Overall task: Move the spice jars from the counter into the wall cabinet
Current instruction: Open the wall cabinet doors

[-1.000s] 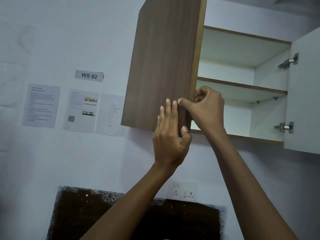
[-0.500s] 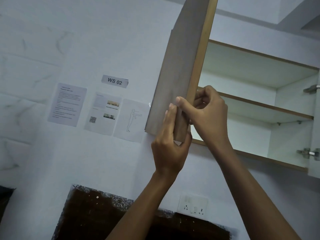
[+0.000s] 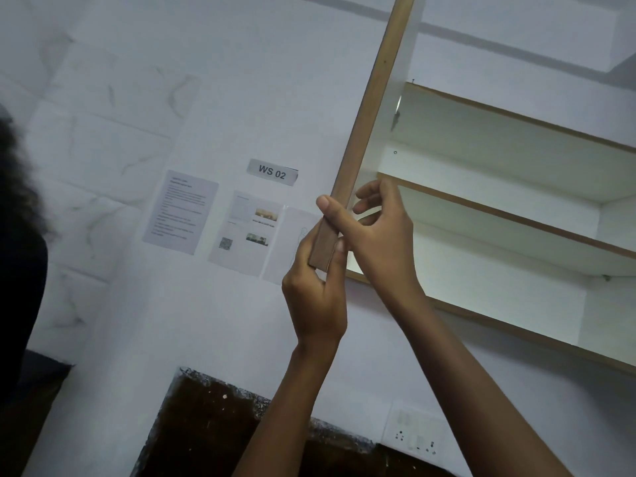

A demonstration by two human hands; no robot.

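Note:
The wall cabinet (image 3: 516,232) hangs at the upper right, white inside, with two bare shelves. Its left door (image 3: 370,108) is swung out so I see only its brown edge, running up to the frame's top. My left hand (image 3: 316,287) grips the door's bottom corner, thumb on the near side. My right hand (image 3: 378,232) pinches the door edge just above, thumb across the front and fingers curled behind. No spice jars are in view.
Printed sheets (image 3: 180,211) and a "WS 02" label (image 3: 272,172) are stuck on the white wall left of the door. A dark counter backsplash (image 3: 213,425) and a wall socket (image 3: 416,432) lie below. Someone's dark hair and clothing fill the left edge (image 3: 17,235).
The left door has swung further open, from showing its brown face to edge-on. Both hands stayed on its lower edge, and the view shifted right and up.

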